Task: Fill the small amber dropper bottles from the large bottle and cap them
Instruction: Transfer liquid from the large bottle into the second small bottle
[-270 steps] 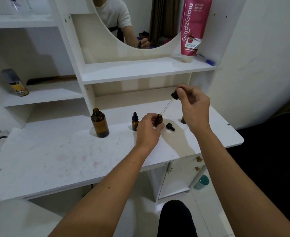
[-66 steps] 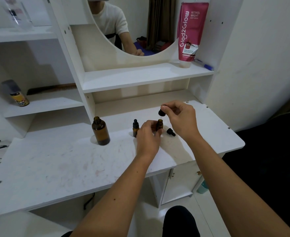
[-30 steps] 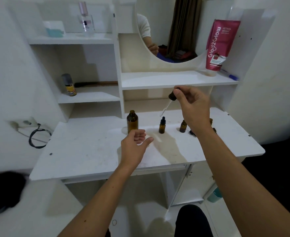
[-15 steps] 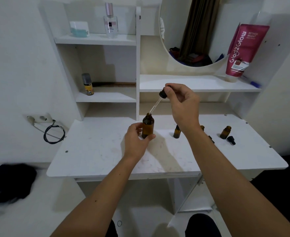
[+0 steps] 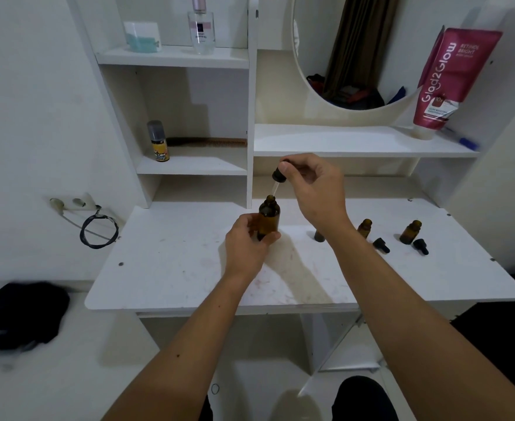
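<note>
My left hand (image 5: 245,244) grips the large amber bottle (image 5: 269,218) upright on the white desk (image 5: 171,268); my right hand (image 5: 314,189) pinches the dropper (image 5: 277,180), its glass tip in the neck.

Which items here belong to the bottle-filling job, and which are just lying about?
In use:
large amber bottle, left hand
dropper, right hand
small open bottles, loose caps

Lying about:
pink tube
perfume bottle
spray can
comb

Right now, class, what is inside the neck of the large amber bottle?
The glass tube of the dropper, pinched by the right hand, enters the large amber bottle held by the left hand. Its tip and any liquid are hidden.
</note>
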A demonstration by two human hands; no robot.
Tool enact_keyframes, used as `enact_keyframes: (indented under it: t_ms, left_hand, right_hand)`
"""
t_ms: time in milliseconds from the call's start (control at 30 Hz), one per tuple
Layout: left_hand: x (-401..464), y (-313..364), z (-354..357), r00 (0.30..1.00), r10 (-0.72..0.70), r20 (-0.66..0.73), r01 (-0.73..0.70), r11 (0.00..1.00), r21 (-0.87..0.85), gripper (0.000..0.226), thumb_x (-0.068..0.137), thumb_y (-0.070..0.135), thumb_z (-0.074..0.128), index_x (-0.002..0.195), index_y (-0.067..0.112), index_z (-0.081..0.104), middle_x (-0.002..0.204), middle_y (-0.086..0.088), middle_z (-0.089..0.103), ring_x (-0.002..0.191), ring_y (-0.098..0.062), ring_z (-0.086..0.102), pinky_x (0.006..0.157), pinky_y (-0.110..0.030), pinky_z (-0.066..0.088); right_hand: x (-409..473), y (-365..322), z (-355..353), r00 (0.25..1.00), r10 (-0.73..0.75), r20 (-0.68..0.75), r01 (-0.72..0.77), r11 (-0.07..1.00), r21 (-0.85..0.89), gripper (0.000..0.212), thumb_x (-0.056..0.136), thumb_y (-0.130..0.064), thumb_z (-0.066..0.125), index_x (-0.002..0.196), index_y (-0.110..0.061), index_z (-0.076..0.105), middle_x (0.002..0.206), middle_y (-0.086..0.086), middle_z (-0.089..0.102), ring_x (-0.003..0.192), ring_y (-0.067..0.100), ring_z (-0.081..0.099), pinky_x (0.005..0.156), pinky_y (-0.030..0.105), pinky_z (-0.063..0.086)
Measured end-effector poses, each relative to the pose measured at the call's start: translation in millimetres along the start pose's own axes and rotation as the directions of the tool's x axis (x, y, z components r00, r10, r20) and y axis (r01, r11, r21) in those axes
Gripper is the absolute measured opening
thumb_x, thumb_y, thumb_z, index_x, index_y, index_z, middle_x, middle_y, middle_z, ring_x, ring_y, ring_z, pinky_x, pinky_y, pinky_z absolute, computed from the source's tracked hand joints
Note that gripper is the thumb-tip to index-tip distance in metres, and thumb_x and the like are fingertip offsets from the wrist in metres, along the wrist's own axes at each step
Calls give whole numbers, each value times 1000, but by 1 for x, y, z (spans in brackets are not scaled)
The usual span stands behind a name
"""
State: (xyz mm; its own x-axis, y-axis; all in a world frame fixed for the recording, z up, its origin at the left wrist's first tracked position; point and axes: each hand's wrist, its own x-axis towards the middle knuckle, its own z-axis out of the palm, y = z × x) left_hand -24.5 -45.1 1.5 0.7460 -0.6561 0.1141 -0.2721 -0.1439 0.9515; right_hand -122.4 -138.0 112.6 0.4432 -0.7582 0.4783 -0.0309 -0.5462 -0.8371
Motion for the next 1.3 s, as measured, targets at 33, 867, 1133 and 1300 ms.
enact_keyframes:
  t_ms: [33,867,1133,1300]
  left_hand:
    - [0,0,0,1000,4,-1,-4,1000,0,56,83,32,86,131,20,60,127,3,68,112,-13,61,109,-38,51]
    - [-2,-5,2,1000,-1,-21,2,1000,29,69,81,38,87,136,23,51,132,5,65,119,-17,62,108,-38,51]
    - [-15,-2,0,998,-2,-67,2,1000,-8,77,76,35,91,137,20,47,124,4,60,104,-13,61,88,-18,50]
    - [-34,-1,2,991,2,-133,-7,999,-42,68,77,35,90,130,21,50,116,4,61,97,-14,61,80,-13,50]
  right_hand:
    - [0,1,1,1000,11,4,-11,1000,-7,10,98,-18,75,106,-15,80,96,-8,79,88,-2,72,84,11,54]
    - [-2,-18,-1,997,-70,-27,69,997,-30,19,101,-19,71,118,-13,77,108,-1,79,103,11,74,96,24,59]
    - [-4,-27,-26,986,-49,-158,61,996,70,17,101,-17,71,116,-12,77,104,-4,78,98,3,74,90,15,56]
    - [-14,-23,-51,978,-62,-199,77,995,67,20,101,-17,71,118,-9,77,107,-1,79,103,8,75,94,21,58]
